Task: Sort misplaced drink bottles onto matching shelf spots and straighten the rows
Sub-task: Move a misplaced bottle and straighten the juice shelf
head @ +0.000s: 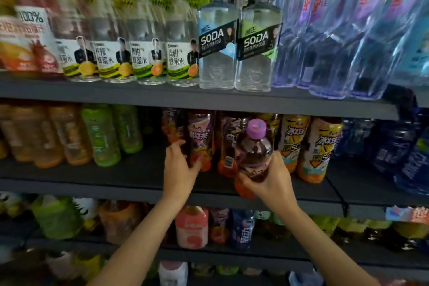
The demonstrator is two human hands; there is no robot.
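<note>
My right hand point(270, 181) grips a dark tea bottle with a purple cap point(254, 153), tilted toward me in front of the middle shelf point(116, 187). My left hand point(178, 167) holds a standing iced-tea bottle with a purple and orange label point(200, 134) in the row on that shelf. Another purple-labelled bottle point(228, 144) stands between the two hands. To the right stand yellow-labelled iced-tea bottles point(293, 139).
Orange and green tea bottles point(102, 134) fill the middle shelf's left; dark blue bottles point(399, 146) its right. The top shelf point(209, 97) carries honey-water bottles, two SODA bottles point(218, 37) and large water bottles. Lower shelves hold assorted drinks.
</note>
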